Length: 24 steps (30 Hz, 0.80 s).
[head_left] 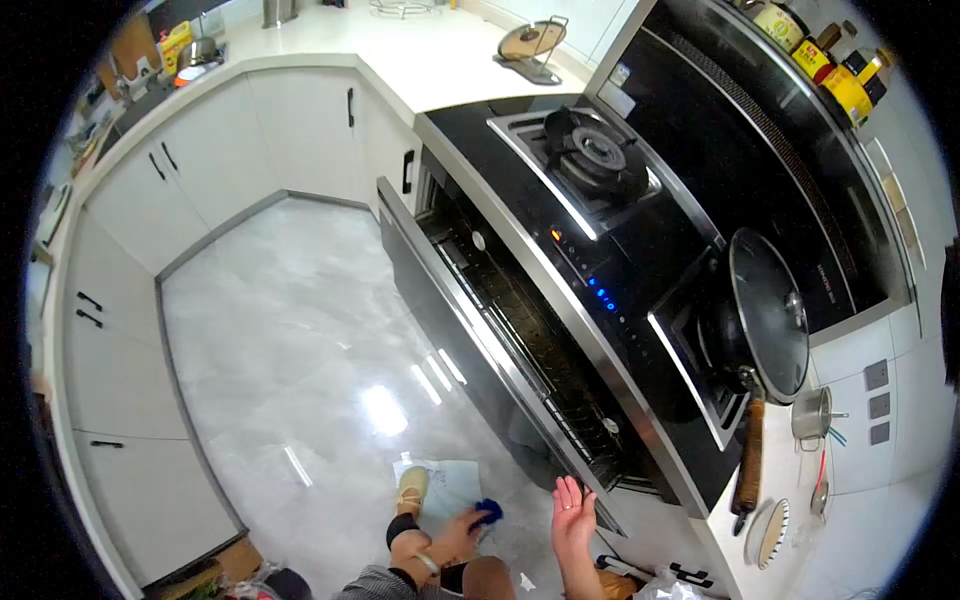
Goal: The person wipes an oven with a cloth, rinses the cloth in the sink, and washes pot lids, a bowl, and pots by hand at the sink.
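Note:
My left hand (460, 537) is low over the floor, its fingers closed on a small dark blue cloth-like pad (487, 513); its exact kind is too small to tell. A bracelet circles that wrist. Beside the oven door's lower end, my right hand (573, 512) is open, palm up, with a ring on one finger and nothing held. The drop-down door (455, 310) of the oven under the hob is ajar, tilted outward. Through the gap shows the dark oven cavity (530, 345) with metal racks. A pale sheet (450, 490) lies on the floor under my slippered foot (412, 487).
A lidded wok (770, 315) with a wooden handle sits on the near burner of the black hob (540, 190). Lit blue indicators show on its panel. A small pot (812, 413) and a striped-rim dish (773, 533) stand on the right counter. White cabinets (220, 140) surround the glossy floor.

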### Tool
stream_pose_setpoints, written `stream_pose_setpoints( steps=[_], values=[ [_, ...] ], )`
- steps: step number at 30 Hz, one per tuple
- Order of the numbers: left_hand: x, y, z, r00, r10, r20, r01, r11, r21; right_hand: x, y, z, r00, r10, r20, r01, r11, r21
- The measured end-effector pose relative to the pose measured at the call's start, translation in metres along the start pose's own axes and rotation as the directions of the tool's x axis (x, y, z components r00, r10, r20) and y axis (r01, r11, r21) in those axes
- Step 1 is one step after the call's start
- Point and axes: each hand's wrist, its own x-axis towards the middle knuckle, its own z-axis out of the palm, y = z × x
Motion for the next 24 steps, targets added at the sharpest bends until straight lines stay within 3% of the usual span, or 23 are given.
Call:
stream_pose_setpoints(
  steps=[1, 3, 6, 7, 9, 10, 12, 13, 14, 16, 19, 24],
  values=[
    [-0.01, 0.021, -0.026, 1.0, -0.007, -0.009, 0.007, 1.0, 0.011, 0.0, -0.002, 0.0, 1.0, 0.013, 0.008, -0.013, 1.0, 0.007],
    [-0.033, 0.062, -0.08, 0.936, -0.27, -0.224, 0.272, 0.962, -0.023, 0.0, -0.006, 0.001, 0.987, 0.132, -0.093, -0.133, 0.991, -0.006],
    [-0.09, 0.066, -0.123, 0.812, -0.235, -0.534, 0.346, 0.931, 0.115, -0.008, -0.015, 0.001, 0.961, 0.237, -0.143, -0.251, 0.963, -0.092],
    [-0.112, 0.077, -0.141, 0.767, -0.322, -0.556, 0.429, 0.9, 0.07, 0.001, -0.004, -0.035, 0.933, 0.339, -0.123, -0.355, 0.923, -0.148],
    [-0.169, 0.081, -0.165, 0.665, -0.379, -0.644, 0.533, 0.844, 0.054, 0.017, 0.015, -0.107, 0.843, 0.532, -0.077, -0.53, 0.8, -0.28],
    [-0.201, 0.07, -0.174, 0.612, -0.505, -0.609, 0.631, 0.775, -0.008, 0.002, 0.01, -0.104, 0.82, 0.538, -0.195, -0.567, 0.717, -0.405],
    [-0.257, 0.099, -0.187, 0.484, -0.589, -0.648, 0.796, 0.604, 0.045, -0.027, -0.005, -0.096, 0.738, 0.557, -0.381, -0.669, 0.526, -0.526],
    [-0.297, 0.073, -0.186, 0.498, -0.55, -0.67, 0.82, 0.55, 0.159, -0.037, -0.014, -0.094, 0.686, 0.568, -0.455, -0.72, 0.439, -0.538],
    [-0.32, 0.082, -0.191, 0.44, -0.611, -0.658, 0.869, 0.475, 0.139, -0.044, -0.019, -0.1, 0.689, 0.572, -0.444, -0.717, 0.449, -0.534],
    [-0.346, 0.105, -0.2, 0.32, -0.719, -0.617, 0.935, 0.346, 0.081, -0.063, -0.032, -0.112, 0.839, 0.494, -0.227, -0.512, 0.578, -0.636],
    [-0.351, 0.118, -0.211, 0.226, -0.787, -0.574, 0.965, 0.26, 0.024, -0.066, -0.054, -0.079, 0.876, 0.413, -0.25, -0.439, 0.467, -0.767],
    [-0.321, 0.12, -0.247, 0.185, -0.808, -0.559, 0.96, 0.271, -0.073, -0.06, -0.07, 0.003, 0.922, 0.26, -0.285, -0.383, 0.521, -0.763]
  ],
)
